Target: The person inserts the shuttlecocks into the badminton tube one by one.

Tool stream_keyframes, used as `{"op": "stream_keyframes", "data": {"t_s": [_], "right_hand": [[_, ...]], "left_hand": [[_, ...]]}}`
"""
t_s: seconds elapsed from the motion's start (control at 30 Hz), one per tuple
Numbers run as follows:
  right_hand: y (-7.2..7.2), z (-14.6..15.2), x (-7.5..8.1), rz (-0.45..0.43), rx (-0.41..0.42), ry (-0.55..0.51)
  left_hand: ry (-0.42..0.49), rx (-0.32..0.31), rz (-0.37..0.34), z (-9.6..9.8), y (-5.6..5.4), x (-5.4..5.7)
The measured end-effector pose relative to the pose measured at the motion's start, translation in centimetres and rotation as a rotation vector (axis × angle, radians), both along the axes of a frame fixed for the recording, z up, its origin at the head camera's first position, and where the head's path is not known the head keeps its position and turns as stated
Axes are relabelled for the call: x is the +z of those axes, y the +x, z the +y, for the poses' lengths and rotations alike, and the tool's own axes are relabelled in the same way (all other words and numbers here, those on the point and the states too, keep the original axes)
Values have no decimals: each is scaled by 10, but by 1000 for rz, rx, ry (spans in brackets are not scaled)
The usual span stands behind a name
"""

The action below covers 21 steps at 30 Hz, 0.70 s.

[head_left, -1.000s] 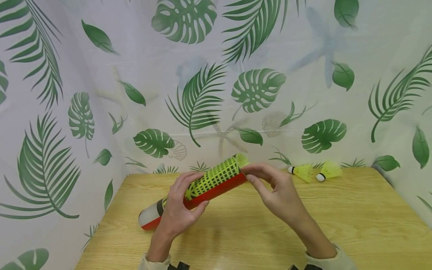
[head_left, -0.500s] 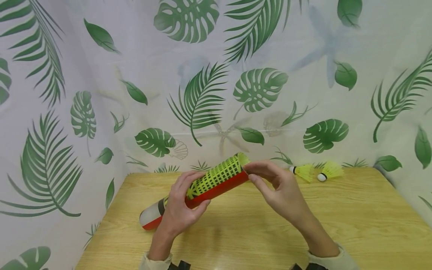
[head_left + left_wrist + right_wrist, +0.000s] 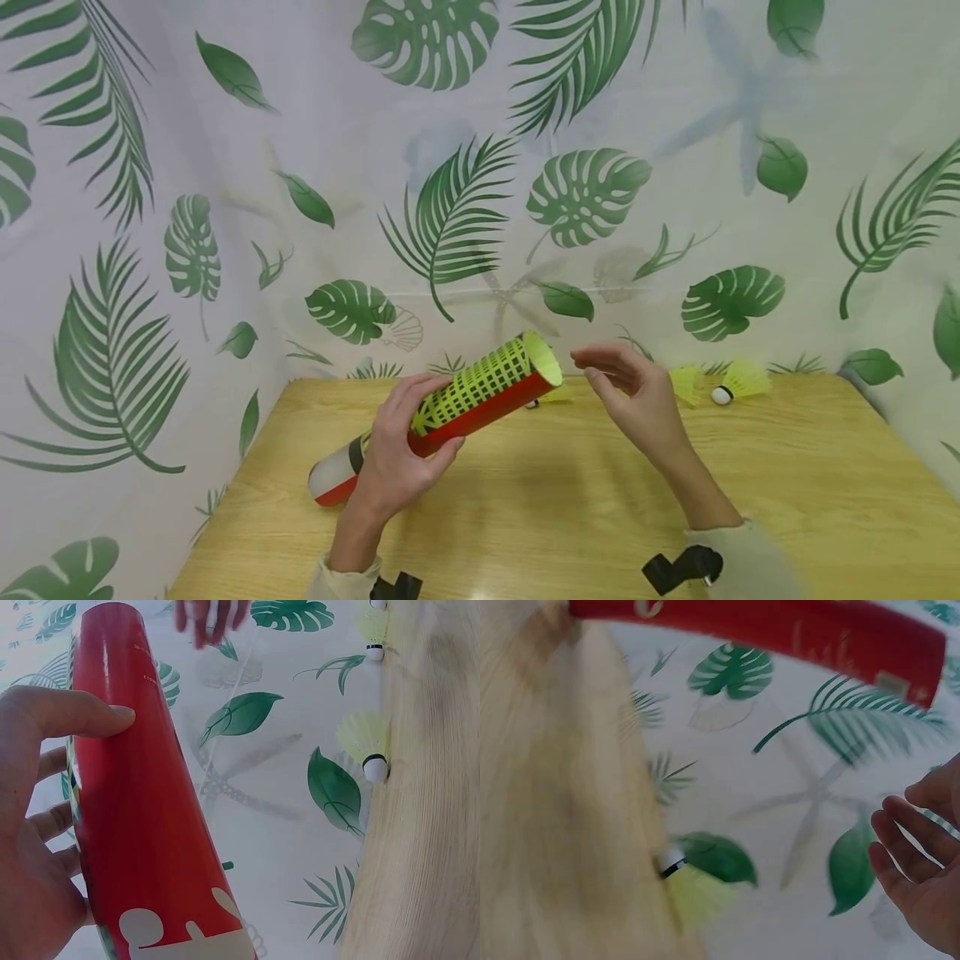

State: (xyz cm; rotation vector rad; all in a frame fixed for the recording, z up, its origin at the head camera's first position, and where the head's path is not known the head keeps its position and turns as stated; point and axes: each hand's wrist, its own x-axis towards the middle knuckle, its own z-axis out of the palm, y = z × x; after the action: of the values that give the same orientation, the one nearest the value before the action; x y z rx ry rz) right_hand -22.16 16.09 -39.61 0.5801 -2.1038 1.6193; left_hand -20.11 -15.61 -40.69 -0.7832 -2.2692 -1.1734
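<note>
My left hand (image 3: 397,446) grips a red and yellow-green shuttlecock tube (image 3: 480,400) around its middle, thumb across the red side. The tube slants, its round mouth raised to the right and its grey-white end low on the left. Pale yellow-green lining shows inside the mouth. My right hand (image 3: 637,396) hovers just right of the mouth, apart from it, fingers loosely bent around nothing. In the right wrist view the same hand (image 3: 922,870) holds nothing. A yellow shuttlecock (image 3: 553,393) lies behind the tube's mouth, partly hidden by it.
Two more yellow shuttlecocks lie at the table's back edge: one (image 3: 741,383) in full view, the other (image 3: 686,385) partly behind my right hand. A leaf-patterned curtain (image 3: 465,250) stands along the back and sides of the wooden table (image 3: 562,517).
My right hand has left the tube's mouth and drawn off to the right. A shuttlecock behind the mouth has come into view. My left hand keeps its grip.
</note>
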Motion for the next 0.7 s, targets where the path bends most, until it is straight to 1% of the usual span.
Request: {"op": "stream_keyframes", "data": {"t_s": [0.13,0.23,0.33,0.47,0.7], "right_hand": [[-16,2,-27,-78,-42,30],[-27,3,-43,-116,-51,27],[-39,4,-57,-173,-53,30],[-51,3,-71,-223,-73,78],[-67,-4,-88,-262,-99,171]], "left_hand": [[-1,2,1,0,0,0],[1,2,-4,0,0,0],[2,2,-13,1,0,-1],[6,-1,-25,0,0,0],[10,-1,-29,-1,0,0]]}}
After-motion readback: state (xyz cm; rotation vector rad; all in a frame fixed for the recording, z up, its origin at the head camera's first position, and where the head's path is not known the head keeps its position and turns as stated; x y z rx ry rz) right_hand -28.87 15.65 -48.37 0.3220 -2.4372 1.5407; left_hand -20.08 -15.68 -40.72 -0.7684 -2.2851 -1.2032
